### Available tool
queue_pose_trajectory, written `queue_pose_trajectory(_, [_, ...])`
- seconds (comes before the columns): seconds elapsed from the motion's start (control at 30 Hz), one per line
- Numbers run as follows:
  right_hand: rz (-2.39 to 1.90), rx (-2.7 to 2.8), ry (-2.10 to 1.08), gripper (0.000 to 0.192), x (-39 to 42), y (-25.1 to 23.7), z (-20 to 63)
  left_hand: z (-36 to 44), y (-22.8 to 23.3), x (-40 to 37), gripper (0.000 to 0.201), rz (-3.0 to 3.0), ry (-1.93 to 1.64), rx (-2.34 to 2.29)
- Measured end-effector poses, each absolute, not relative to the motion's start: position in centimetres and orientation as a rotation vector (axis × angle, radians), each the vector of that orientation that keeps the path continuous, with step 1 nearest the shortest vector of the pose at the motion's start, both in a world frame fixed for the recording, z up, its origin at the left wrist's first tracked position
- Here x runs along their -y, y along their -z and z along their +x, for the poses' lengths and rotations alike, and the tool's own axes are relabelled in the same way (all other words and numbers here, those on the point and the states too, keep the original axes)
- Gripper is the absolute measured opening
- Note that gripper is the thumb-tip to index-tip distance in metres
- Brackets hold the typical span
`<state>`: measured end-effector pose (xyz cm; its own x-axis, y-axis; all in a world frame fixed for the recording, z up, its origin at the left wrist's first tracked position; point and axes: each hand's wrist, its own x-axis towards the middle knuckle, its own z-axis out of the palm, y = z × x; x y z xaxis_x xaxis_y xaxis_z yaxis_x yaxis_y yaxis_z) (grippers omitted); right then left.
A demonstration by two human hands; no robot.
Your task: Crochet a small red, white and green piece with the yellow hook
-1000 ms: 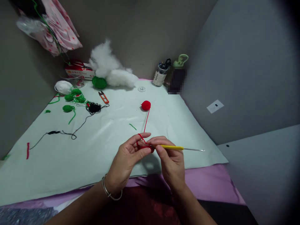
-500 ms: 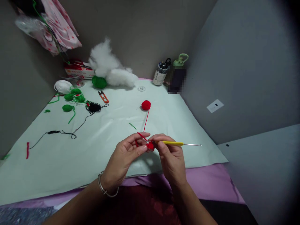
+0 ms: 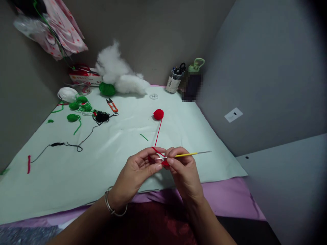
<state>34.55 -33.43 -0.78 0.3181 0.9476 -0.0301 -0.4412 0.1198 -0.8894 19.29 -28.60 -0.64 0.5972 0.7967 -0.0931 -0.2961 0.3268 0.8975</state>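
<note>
My fingers (image 3: 153, 166) pinch a small red crochet piece (image 3: 164, 163) above the near edge of the pale sheet (image 3: 114, 153).

My left hand (image 3: 136, 173) grips the piece with red yarn (image 3: 157, 134) looped over it; my right hand (image 3: 182, 170) pinches the yellow-handled hook (image 3: 187, 154), tip at the piece. The yarn runs up to a red ball (image 3: 158, 114) mid-sheet. Farther off lie orange snips (image 3: 112, 105), green yarn (image 3: 107, 89) and white stuffing (image 3: 120, 76).

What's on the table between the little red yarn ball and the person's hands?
In the head view, only a taut red yarn strand runs from the red yarn ball to the left hand.
</note>
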Motion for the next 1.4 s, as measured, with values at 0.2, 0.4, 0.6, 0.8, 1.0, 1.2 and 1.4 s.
queue_pose_trajectory(0.2, [-0.872, 0.613, -1.250, 0.018, 33.4, 0.1, 34.6, 18.9, 0.4, 28.8, 0.021, 0.976, -0.760, -0.554])
queue_pose_trajectory(0.4, [-0.782, 0.605, -1.291, 0.016, 33.4, -0.3, 34.5, 18.8, -0.1, 28.6, 0.021, 0.909, -0.739, -0.522])
queue_pose_trajectory(0.6, [-0.788, 0.639, -1.320, 0.022, 33.7, -0.4, 34.6, 18.6, -0.6, 28.4, 0.015, 0.899, -0.703, -0.459])
queue_pose_trajectory(0.8, [-0.883, 0.756, -1.114, 0.014, 33.8, 0.0, 35.0, 18.5, -0.1, 28.2, 0.030, 0.987, -0.718, -0.539])
queue_pose_trajectory(1.0, [-1.000, 1.025, -0.846, 0.016, 34.3, 0.5, 35.2, 18.5, -0.4, 28.1, 0.031, 1.082, -0.793, -0.636])
queue_pose_trajectory(1.2, [-1.069, 1.123, -0.726, 0.019, 34.4, 0.3, 34.7, 18.5, -0.3, 28.1, 0.030, 1.121, -0.786, -0.665])
queue_pose_trajectory(1.4, [-1.094, 1.106, -0.788, 0.011, 34.2, 0.0, 34.6, 19.0, 0.1, 28.3, 0.034, 1.057, -0.761, -0.672])
